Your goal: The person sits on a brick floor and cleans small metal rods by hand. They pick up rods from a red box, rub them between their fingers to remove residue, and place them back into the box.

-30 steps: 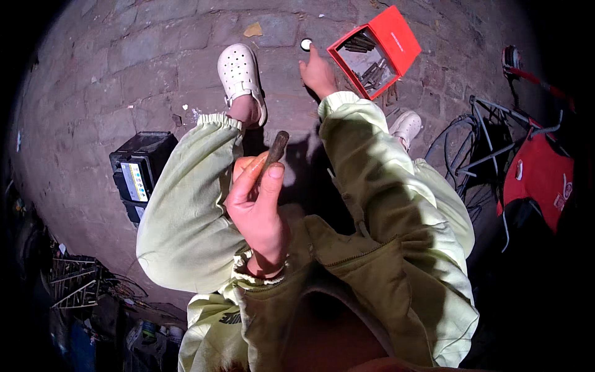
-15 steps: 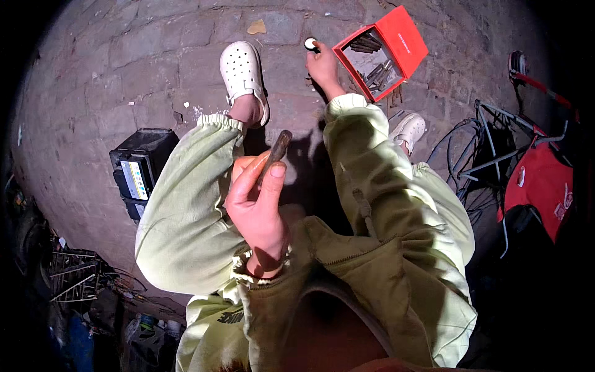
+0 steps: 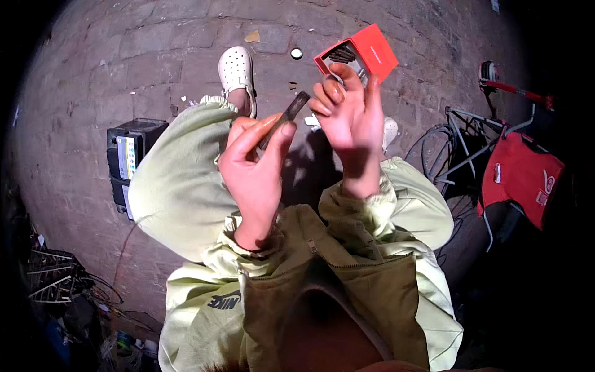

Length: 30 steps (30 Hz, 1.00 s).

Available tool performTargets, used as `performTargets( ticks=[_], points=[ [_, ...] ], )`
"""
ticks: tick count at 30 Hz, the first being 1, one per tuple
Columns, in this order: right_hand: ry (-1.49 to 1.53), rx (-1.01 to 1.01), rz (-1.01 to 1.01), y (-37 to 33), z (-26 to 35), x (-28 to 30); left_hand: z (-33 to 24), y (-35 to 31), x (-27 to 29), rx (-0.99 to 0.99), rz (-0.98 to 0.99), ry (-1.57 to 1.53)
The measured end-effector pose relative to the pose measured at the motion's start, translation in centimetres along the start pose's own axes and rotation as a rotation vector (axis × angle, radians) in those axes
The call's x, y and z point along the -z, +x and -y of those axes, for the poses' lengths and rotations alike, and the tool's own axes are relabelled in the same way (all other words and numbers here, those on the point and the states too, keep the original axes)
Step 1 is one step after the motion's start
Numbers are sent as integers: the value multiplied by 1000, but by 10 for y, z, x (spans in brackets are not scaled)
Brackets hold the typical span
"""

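My left hand pinches a short dark rod between thumb and fingers, its upper end sticking out up and to the right. Just right of that end, my right hand is raised with the palm showing, fingers part-curled and thumb apart; I see nothing held in it. Beyond it on the ground stands an open red box with several dark rods inside, partly covered by my right hand. A small round white-topped thing with a dark rim lies on the ground left of the box.
Stone paving lies underfoot. A black car battery sits by my left leg. To the right are a red folding chair with metal legs and dark cables. A dark wire rack lies at lower left.
My right hand has left the small round thing on the ground and come back toward the rod. My left hand still holds the rod. The view has shifted slightly.
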State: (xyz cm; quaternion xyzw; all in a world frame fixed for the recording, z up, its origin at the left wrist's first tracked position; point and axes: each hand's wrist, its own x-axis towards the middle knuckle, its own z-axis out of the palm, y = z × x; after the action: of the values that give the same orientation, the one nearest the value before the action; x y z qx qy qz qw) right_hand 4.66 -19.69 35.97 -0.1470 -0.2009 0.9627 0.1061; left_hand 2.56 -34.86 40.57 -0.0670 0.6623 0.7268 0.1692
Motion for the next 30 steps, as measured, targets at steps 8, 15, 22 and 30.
performTargets(
  ticks=[8,15,22,30],
  points=[
    [-1422,685,-4,-95,2,-92,-41,-47,15,-191,87,-42],
    [-1733,993,2,-139,9,-128,-69,-80,32,-341,192,-59],
    [-1870,1117,31,-164,8,-138,-78,-102,44,-430,226,-107],
    [-1498,1067,-99,-186,8,-143,-87,-116,49,-350,411,-212]
  ],
)
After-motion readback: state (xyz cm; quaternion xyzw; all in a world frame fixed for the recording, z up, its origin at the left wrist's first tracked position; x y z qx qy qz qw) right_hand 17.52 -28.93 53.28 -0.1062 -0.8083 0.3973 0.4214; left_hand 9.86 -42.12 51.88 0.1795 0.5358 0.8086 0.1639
